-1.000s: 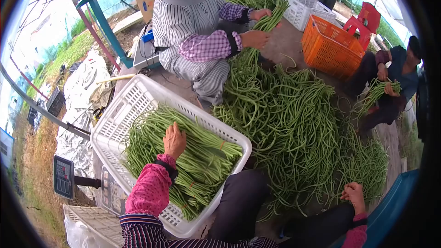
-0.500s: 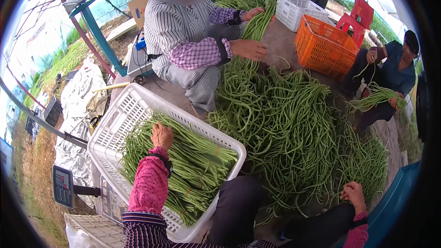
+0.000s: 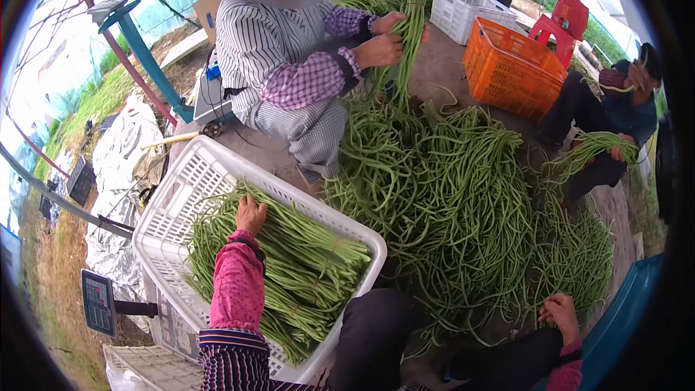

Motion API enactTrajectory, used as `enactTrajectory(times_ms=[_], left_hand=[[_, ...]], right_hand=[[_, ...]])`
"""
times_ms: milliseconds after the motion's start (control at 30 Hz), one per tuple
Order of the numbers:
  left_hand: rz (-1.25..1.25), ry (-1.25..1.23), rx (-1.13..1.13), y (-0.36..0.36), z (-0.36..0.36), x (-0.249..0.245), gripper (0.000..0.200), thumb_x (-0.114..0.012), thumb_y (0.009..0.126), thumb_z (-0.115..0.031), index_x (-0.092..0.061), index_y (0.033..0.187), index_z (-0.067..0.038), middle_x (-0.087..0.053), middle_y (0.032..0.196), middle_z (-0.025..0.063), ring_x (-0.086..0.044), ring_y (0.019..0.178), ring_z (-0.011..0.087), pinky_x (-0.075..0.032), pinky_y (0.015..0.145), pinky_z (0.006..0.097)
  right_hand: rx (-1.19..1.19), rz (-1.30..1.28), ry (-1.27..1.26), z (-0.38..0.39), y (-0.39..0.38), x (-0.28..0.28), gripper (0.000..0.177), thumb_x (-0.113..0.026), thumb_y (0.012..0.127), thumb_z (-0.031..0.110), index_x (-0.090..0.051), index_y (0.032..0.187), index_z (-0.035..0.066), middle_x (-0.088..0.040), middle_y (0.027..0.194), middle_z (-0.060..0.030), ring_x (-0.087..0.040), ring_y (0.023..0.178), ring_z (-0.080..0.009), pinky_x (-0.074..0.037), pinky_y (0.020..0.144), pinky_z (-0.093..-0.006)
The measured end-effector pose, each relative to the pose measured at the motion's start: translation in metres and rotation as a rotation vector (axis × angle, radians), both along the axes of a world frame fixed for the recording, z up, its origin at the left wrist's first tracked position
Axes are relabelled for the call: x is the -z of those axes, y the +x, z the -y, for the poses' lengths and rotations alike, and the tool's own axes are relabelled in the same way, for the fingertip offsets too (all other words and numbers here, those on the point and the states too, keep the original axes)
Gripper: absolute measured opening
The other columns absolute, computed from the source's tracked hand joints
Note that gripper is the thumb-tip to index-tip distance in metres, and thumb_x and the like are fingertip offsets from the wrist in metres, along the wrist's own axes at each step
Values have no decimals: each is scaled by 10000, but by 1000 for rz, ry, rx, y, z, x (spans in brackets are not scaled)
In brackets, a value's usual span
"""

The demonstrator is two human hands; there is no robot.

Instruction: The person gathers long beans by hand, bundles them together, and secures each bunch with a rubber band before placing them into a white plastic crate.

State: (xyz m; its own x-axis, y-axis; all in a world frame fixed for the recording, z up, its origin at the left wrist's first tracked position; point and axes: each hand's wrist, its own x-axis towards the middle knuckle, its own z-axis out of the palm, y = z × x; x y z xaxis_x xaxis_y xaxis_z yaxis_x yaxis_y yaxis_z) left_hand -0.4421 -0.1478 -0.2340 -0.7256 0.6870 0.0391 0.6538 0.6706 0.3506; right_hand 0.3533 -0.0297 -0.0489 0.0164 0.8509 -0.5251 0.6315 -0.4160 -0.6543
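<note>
My left hand [image 3: 250, 216] is in the white crate [image 3: 318, 221], its fingers bent around the loose ends of the long beans [image 3: 304, 246]. These lie side by side in bundles, some tied with red bands. At the lower right, my right hand [image 3: 561, 315] hovers by my knee, close to the edge of the big loose heap of long beans [image 3: 463, 210]. Its fingers are curled in, and nothing shows in them. The heap spreads over the ground to the right of the crate.
Opposite me, a person in a striped shirt [image 3: 253, 36] holds a bunch of long beans [image 3: 411, 36]. Another person [image 3: 637, 116] sits at right with beans. An orange crate [image 3: 507, 72], a red chair [image 3: 561, 25] and a scale display [image 3: 98, 303] stand around.
The person opposite now has both hands together on a bunch held more upright. The person at right has raised a hand toward the head. My hands have barely moved.
</note>
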Motion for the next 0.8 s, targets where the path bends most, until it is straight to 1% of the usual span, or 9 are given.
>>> enactTrajectory(times_ms=[167,200,300,367,433,500,600,700,800], left_hand=[[131,-122,18,-10,-2,-15,594,-456,830,-443,-460,1245,-18,-445,1301,241,-450,1208,401,-390,972,499],[77,-73,12,-8,2,-14,684,-485,834,-433,-378,1374,-27,-449,1288,274,-472,1176,418,-391,969,478],[-80,-4,-115,35,18,-42,637,-539,862,-368,-364,1392,-61,-373,1425,161,-402,1274,360,-385,993,479],[-145,-5,-99,61,43,-48,608,-552,872,-319,-363,1389,-59,-345,1452,158,-356,1309,348,-351,1017,491],[-97,-1,-4,81,73,-40,615,-574,870,-319,-365,1382,-48,-350,1445,161,-350,1308,361,-344,1018,499],[-126,-4,68,106,102,-38,597,-585,844,-287,-404,1343,-13,-396,1395,185,-361,1308,348,-346,1022,474],[-138,-58,175,124,136,-29,599,-586,852,-278,-399,1360,-21,-367,1424,171,-328,1340,335,-319,1042,494],[-220,-105,245,119,153,-27,598,-583,861,-279,-394,1366,-20,-354,1441,162,-292,1366,328,-294,1054,519],[-214,-219,162,94,157,-35,592,-545,898,-313,-370,1390,-34,-333,1459,137,-257,1385,313,-248,1081,523]], right_hand=[[20,-60,28,3,-1,-4,206,-553,880,117,-598,959,-67,-636,702,-129,-640,533,-179,-487,456,-258],[20,-74,20,4,-2,-3,212,-547,880,107,-597,959,-84,-625,696,-138,-627,521,-175,-486,450,-257],[12,-34,26,3,3,0,242,-553,887,144,-592,983,-75,-626,706,-134,-626,522,-172,-486,453,-255],[-31,-1,23,-1,21,13,287,-555,911,212,-586,1023,-50,-629,725,-113,-627,536,-155,-478,452,-243],[-23,19,26,-4,26,15,307,-558,921,245,-585,1035,-39,-631,737,-101,-629,545,-146,-474,450,-236],[-49,12,16,-6,32,19,331,-554,928,272,-579,1052,-34,-627,741,-92,-627,544,-139,-470,449,-230],[-61,-1,11,-9,39,23,341,-545,936,289,-574,1059,-28,-620,739,-82,-620,537,-132,-462,447,-222],[-78,-37,18,-12,47,28,332,-540,940,289,-573,1055,-21,-612,727,-71,-611,527,-123,-452,442,-217],[-57,-44,57,-3,44,25,266,-534,938,261,-570,1019,11,-599,711,-49,-598,520,-107,-428,426,-205]])
